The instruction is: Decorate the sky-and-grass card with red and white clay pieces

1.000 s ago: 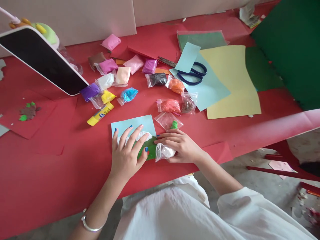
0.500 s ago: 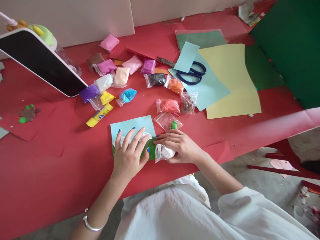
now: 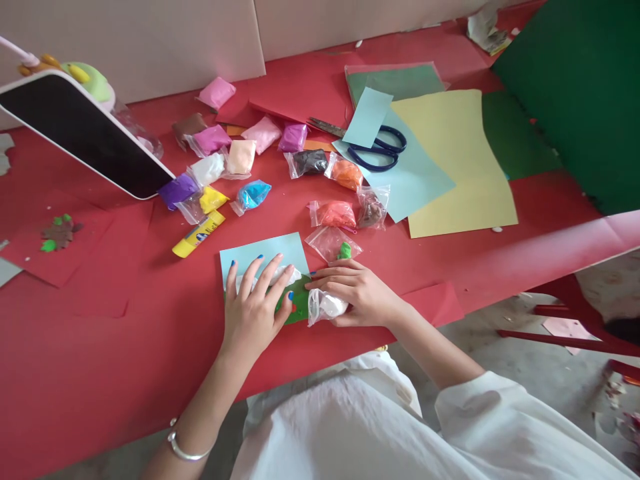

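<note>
My left hand (image 3: pixel 257 300) lies with its fingers spread over a small card (image 3: pixel 265 245), light blue at the top and green below. White clay (image 3: pixel 289 274) shows on the card between and beside the fingers. A small red spot is visible on the green part by the thumb. At the card's right edge, my right hand (image 3: pixel 363 293) is curled around a clear bag of white clay (image 3: pixel 327 305), which shows between its fingers and thumb. Just beyond those fingers lies an opened clear bag (image 3: pixel 333 243) with green clay (image 3: pixel 345 251) in it.
Several bags of coloured clay, including a blue one (image 3: pixel 253 195), lie beyond the card near a yellow glue stick (image 3: pixel 199 233). Scissors (image 3: pixel 377 148) rest among paper sheets (image 3: pixel 463 167). A tablet (image 3: pixel 90 133) stands at the left, a green board (image 3: pixel 580 100) at the right.
My left hand has shifted slightly left and down over the card, uncovering more of the green part. The right hand stays with the bag. The whole view has moved a little.
</note>
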Action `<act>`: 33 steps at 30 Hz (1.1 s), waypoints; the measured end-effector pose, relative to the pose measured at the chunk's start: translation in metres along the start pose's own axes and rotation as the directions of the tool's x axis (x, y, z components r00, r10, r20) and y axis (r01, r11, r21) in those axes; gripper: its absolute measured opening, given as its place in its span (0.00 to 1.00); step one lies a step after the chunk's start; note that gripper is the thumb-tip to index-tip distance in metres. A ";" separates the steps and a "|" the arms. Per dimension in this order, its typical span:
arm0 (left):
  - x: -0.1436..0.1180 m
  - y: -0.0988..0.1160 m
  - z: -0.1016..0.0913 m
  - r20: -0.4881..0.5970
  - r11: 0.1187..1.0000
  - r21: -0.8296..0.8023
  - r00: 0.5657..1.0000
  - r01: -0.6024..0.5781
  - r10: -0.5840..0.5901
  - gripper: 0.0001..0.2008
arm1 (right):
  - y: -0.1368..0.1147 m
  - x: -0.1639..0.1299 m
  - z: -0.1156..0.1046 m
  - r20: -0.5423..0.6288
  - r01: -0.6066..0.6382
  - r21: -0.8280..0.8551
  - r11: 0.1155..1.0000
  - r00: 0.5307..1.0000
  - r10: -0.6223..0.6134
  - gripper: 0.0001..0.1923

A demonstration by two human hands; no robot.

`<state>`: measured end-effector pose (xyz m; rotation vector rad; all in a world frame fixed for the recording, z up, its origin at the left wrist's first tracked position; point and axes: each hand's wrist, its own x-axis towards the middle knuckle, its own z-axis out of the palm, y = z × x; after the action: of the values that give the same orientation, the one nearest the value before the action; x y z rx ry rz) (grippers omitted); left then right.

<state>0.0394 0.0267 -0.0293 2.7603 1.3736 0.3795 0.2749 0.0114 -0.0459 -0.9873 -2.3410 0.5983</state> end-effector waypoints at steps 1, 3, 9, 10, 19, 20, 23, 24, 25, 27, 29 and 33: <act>0.000 0.000 0.000 0.005 1.000 -0.006 1.000 0.012 -0.012 0.22 | 0.000 0.000 0.000 0.002 -0.002 -0.003 1.000 1.000 0.002 0.21; 0.000 -0.001 0.000 0.003 1.000 -0.019 1.000 0.022 -0.022 0.21 | 0.000 -0.001 0.001 0.001 -0.006 -0.006 1.000 1.000 0.006 0.21; 0.002 -0.003 -0.002 0.003 0.998 0.002 0.998 0.059 -0.059 0.20 | 0.000 0.001 0.001 -0.028 0.007 -0.003 1.000 1.000 -0.007 0.19; 0.002 -0.004 -0.003 0.011 0.998 0.001 0.998 0.066 -0.066 0.20 | -0.001 0.001 0.000 -0.026 0.016 -0.008 1.000 1.000 -0.016 0.19; -0.023 -0.039 -0.014 -0.283 0.953 -0.175 0.914 0.248 -0.290 0.19 | -0.003 -0.003 -0.004 -0.306 0.069 -0.043 0.997 0.949 -0.079 0.12; -0.027 -0.038 -0.014 -0.283 0.958 -0.161 0.919 0.238 -0.276 0.19 | -0.003 -0.002 -0.004 -0.296 0.055 -0.040 0.998 0.953 -0.064 0.12; -0.034 -0.025 -0.015 -0.233 0.979 -0.110 0.953 0.174 -0.196 0.20 | -0.007 0.003 -0.005 -0.184 0.031 -0.028 0.999 0.982 -0.035 0.15; -0.034 -0.019 -0.015 -0.207 0.984 -0.094 0.964 0.149 -0.166 0.21 | -0.009 0.005 -0.005 -0.131 0.025 -0.025 0.999 0.991 -0.028 0.16; -0.034 -0.013 -0.015 -0.183 0.989 -0.077 0.973 0.127 -0.140 0.22 | -0.011 0.007 -0.004 -0.083 0.020 -0.024 0.999 0.996 -0.022 0.18; -0.032 -0.005 -0.015 -0.143 0.995 -0.041 0.985 0.090 -0.095 0.22 | -0.015 0.011 -0.001 -0.025 0.021 -0.018 1.000 0.999 -0.022 0.20; -0.030 0.000 -0.014 -0.123 0.998 -0.009 0.990 0.065 -0.065 0.21 | -0.017 0.013 0.003 -0.020 0.030 -0.008 1.000 0.999 -0.030 0.20; -0.030 0.003 -0.009 -0.135 0.998 0.062 0.991 0.018 -0.010 0.20 | -0.015 0.012 0.010 -0.037 0.037 -0.007 0.999 0.999 -0.037 0.20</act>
<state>0.0224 0.0000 -0.0267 2.8205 1.4575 0.5413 0.2537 0.0087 -0.0414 -0.9478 -2.3247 0.5538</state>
